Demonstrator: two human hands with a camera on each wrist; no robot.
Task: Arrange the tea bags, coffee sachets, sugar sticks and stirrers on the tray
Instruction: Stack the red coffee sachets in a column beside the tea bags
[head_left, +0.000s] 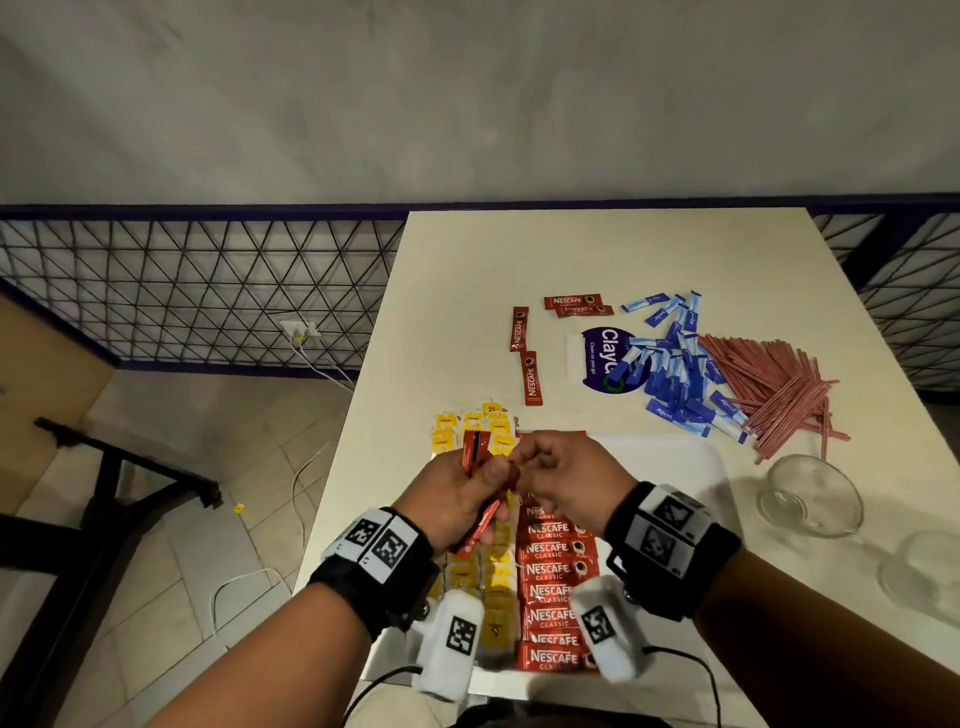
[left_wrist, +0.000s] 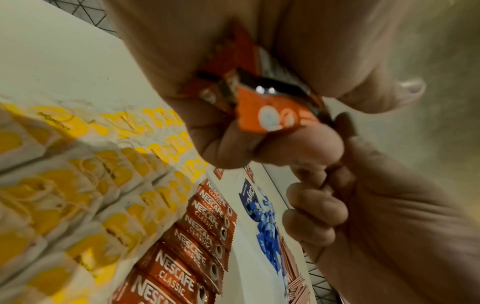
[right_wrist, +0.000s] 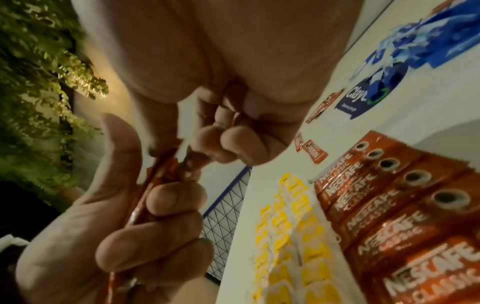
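We had our left hand (head_left: 457, 499) curled round a small bundle of coffee sachets (head_left: 475, 452), fingers clamped on their middles so the thin packets stood upright and fanned just past the knuckles. Our right hand (head_left: 566, 478) met it, thumb and fingertips pinched on the end of 1 sachet, we judged to peel it off the bundle and add it to the row. In the right wrist view the pinch sat right beside the left fingers (right_wrist: 166, 201), touching the packet edges.

Below both sets of fingers lay the white tray (head_left: 691, 467), smooth and pale with a rounded corner. On it, under the left fingers, the yellow tea bags (head_left: 493, 577) lay in overlapping columns, papery and soft. Under the right fingers ran the laid row of sachets (head_left: 553, 571), shingled so each label showed.

Beyond the fingertips, 4 or so loose sachets (head_left: 530, 379) lay flat on the table (head_left: 467, 291), well apart from the tray. Further out sat the blue sugar sticks (head_left: 675, 379) in a crumpled heap, touching the pinkish stirrers (head_left: 779, 389), thin straight strips. Both piles seemed untouched, so we judged the coffee step to be only partly done.

The sachets looked glossy and crinkly, likely slippery in a stack.
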